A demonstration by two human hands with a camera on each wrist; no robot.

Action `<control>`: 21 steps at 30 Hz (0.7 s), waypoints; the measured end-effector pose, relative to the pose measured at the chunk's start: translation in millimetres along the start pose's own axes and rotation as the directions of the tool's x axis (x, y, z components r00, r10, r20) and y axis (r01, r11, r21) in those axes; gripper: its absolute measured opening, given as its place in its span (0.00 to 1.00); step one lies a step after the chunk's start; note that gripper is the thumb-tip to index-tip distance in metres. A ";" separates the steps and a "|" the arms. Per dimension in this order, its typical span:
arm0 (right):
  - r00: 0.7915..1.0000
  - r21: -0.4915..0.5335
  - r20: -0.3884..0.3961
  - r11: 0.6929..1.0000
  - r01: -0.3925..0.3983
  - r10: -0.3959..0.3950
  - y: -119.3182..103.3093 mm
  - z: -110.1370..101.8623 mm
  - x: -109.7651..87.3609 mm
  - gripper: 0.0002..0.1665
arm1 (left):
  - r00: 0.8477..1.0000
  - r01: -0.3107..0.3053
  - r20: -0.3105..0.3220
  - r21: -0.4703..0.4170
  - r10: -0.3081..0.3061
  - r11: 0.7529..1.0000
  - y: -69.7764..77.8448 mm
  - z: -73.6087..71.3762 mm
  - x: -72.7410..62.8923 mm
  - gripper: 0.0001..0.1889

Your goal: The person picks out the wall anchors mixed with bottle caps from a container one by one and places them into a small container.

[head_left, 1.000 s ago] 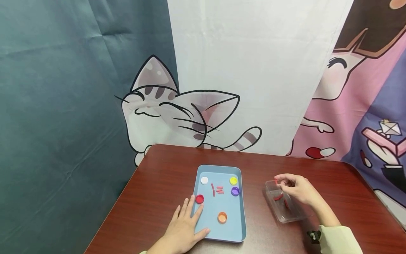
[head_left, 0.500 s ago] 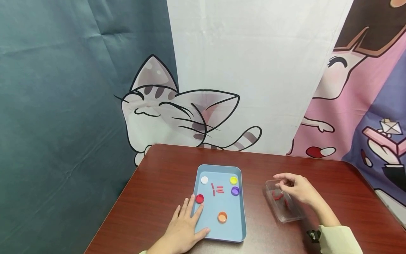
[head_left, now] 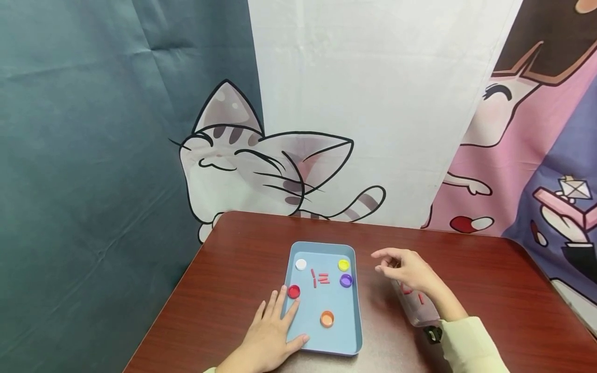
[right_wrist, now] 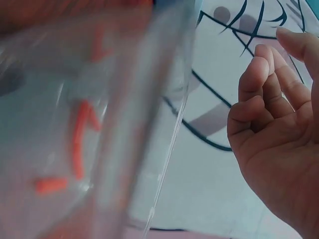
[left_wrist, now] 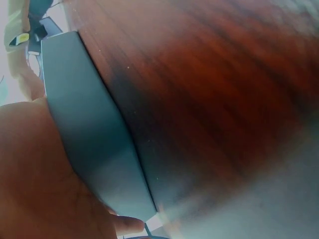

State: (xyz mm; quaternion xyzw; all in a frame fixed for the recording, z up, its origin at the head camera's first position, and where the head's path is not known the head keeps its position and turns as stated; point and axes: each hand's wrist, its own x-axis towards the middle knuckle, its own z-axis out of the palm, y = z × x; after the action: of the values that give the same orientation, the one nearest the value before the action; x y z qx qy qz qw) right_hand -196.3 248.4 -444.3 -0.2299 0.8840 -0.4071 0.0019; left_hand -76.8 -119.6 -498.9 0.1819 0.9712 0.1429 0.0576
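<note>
My left hand (head_left: 268, 336) lies with fingers straight and spread on the left rim of a light blue tray (head_left: 345, 336); in the left wrist view it rests against the tray's side wall (left_wrist: 89, 104). Inside the tray, several short red sticks (head_left: 324, 280) lie grouped in the upper middle. My right hand (head_left: 410, 269) hovers between the tray and a clear plastic box (head_left: 422, 315), partly covering the box. Its fingers bend loosely, and nothing shows between thumb and fingertips in the right wrist view. More red sticks (right_wrist: 79, 139) lie in the box.
Round caps stand around the tray: white (head_left: 300, 264), yellow (head_left: 343, 265), purple (head_left: 346, 281), red (head_left: 294, 291) and orange (head_left: 327, 319). The brown wooden table (head_left: 224, 280) backs onto a cartoon-printed curtain (head_left: 373, 103).
A red stick pinched in my right hand a second ago has been let go into the clear box. That hand then moved left towards the tray. My left hand stayed put.
</note>
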 end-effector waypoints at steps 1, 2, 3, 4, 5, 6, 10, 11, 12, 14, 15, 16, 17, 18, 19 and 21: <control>1.000 -0.005 0.001 1.000 0.006 -0.006 -1.3 2.3 3.0 0.15 | 1.000 0.001 0.004 -0.002 -0.001 1.000 0.2 -0.1 0.0 0.44; 1.000 -0.006 0.002 1.000 0.010 -0.010 -2.8 4.6 5.9 0.15 | 1.000 0.003 0.006 -0.003 -0.003 1.000 0.3 -0.2 0.1 0.44; 1.000 -0.005 0.005 1.000 0.012 -0.011 -4.4 6.9 8.6 0.15 | 1.000 0.003 0.006 -0.004 -0.003 1.000 0.4 -0.4 0.1 0.44; 1.000 -0.002 0.006 1.000 0.014 -0.014 -5.7 9.4 11.5 0.15 | 1.000 0.002 0.005 -0.003 -0.002 1.000 0.6 -0.7 -0.1 0.44; 1.000 0.001 0.009 1.000 0.020 -0.020 -6.3 11.8 14.1 0.15 | 1.000 0.001 0.005 -0.002 -0.001 1.000 0.5 -0.5 -0.1 0.44; 1.000 0.002 0.012 1.000 0.023 -0.023 -7.2 14.1 16.6 0.15 | 1.000 0.001 0.005 0.000 -0.001 1.000 0.7 -0.6 -0.2 0.44; 0.999 -0.007 0.031 0.999 0.041 -0.041 -8.4 22.2 25.9 0.16 | 1.000 -0.001 0.003 0.002 0.001 1.000 1.1 -1.0 -0.8 0.44; 0.998 -0.013 0.038 0.999 0.050 -0.050 -8.5 23.8 28.1 0.16 | 1.000 -0.002 0.002 0.004 0.002 1.000 1.0 -0.9 -0.8 0.44; 0.998 -0.018 0.043 0.998 0.054 -0.053 -9.0 25.6 30.2 0.16 | 1.000 -0.002 0.002 0.004 0.002 1.000 1.2 -1.1 -0.9 0.44; 0.996 -0.025 0.059 0.998 0.063 -0.062 -9.6 28.8 34.0 0.16 | 1.000 -0.002 0.001 0.005 0.002 1.000 1.2 -1.2 -1.0 0.44; 0.996 -0.025 0.068 0.997 0.066 -0.065 -10.1 30.2 35.7 0.16 | 1.000 -0.003 0.000 0.007 0.003 1.000 1.0 -1.0 -0.9 0.44; 0.995 -0.023 0.077 0.998 0.066 -0.064 -10.7 31.6 37.4 0.15 | 1.000 -0.004 -0.002 0.007 0.004 1.000 1.1 -1.2 -0.9 0.44; 0.994 -0.022 0.087 0.998 0.062 -0.060 -11.1 32.9 39.0 0.15 | 1.000 -0.005 -0.003 0.007 0.005 1.000 0.9 -0.9 -0.8 0.44; 0.994 -0.022 0.097 0.998 0.058 -0.056 -11.6 34.3 40.6 0.15 | 1.000 -0.005 -0.003 0.006 0.005 1.000 1.0 -1.1 -0.7 0.44; 0.993 -0.022 0.108 0.998 0.052 -0.049 -11.8 35.6 42.2 0.15 | 1.000 -0.004 -0.002 0.005 0.004 1.000 1.0 -0.8 -0.5 0.44; 0.992 -0.020 0.123 0.999 0.042 -0.040 -11.8 38.1 45.3 0.15 | 1.000 0.000 0.005 0.003 0.000 1.000 0.9 -0.2 0.1 0.44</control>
State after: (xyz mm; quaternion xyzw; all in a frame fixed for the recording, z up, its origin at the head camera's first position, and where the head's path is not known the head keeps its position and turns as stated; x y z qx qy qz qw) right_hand -224.8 195.9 -453.0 -0.2725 0.8819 -0.3821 0.0451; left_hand -76.6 -118.8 -498.4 0.1821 0.9713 0.1411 0.0597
